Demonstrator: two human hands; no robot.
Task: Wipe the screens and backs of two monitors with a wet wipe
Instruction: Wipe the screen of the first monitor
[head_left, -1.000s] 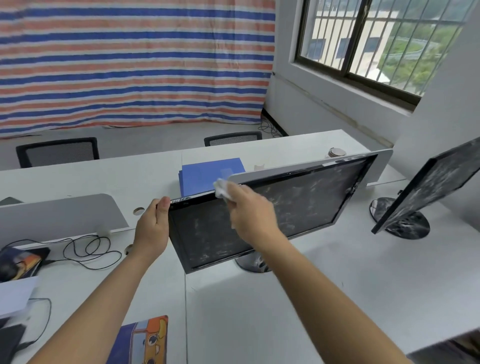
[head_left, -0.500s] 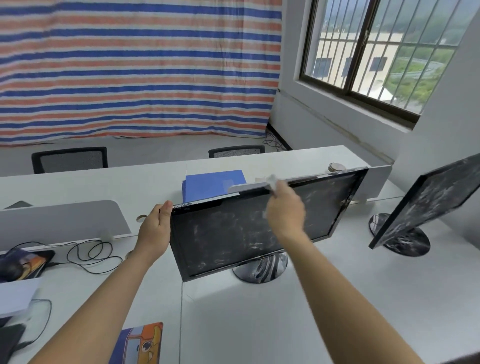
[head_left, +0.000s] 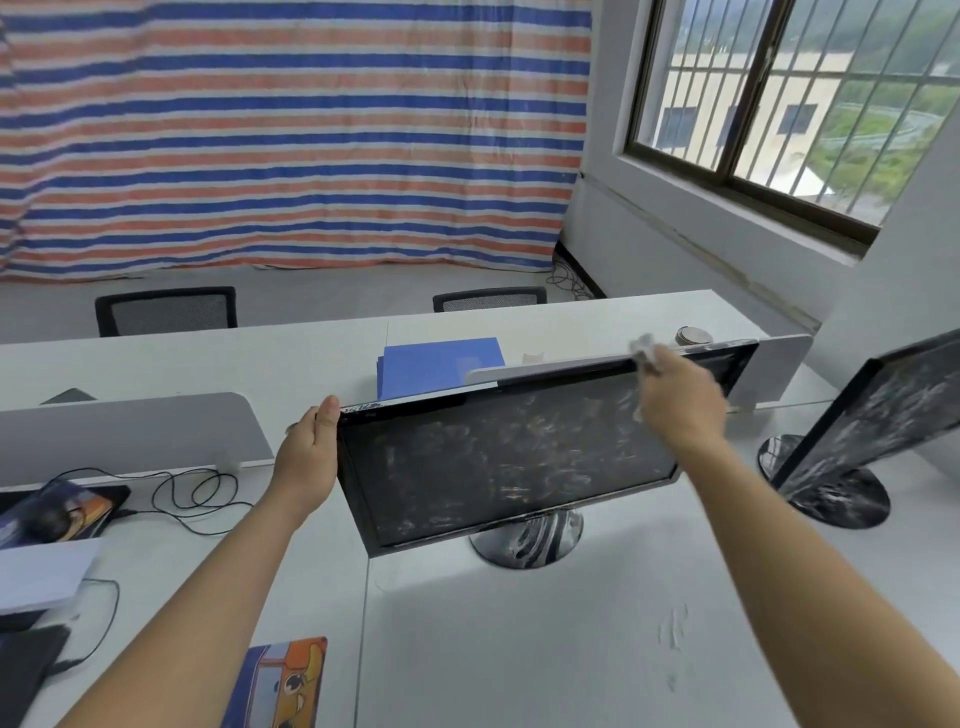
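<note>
Monitor, black-framed and tilted, dark glass thick with whitish dusty smears

Open run of desk along the near edge, from the middle seam to the right end. Blocked mid-desk by the near monitor, tilted back on its round base. Left edge gripped by the left hand, top right corner covered by the right hand holding the wet wipe. Only a narrow gap behind the top edge, closed in by the white divider just beyond. Passable channel on the right between this screen and the second monitor, narrowed low down by that one's base. Cluttered toward the left end: loose cable, grey divider, papers, and a mouse pad at the near edge.
</note>
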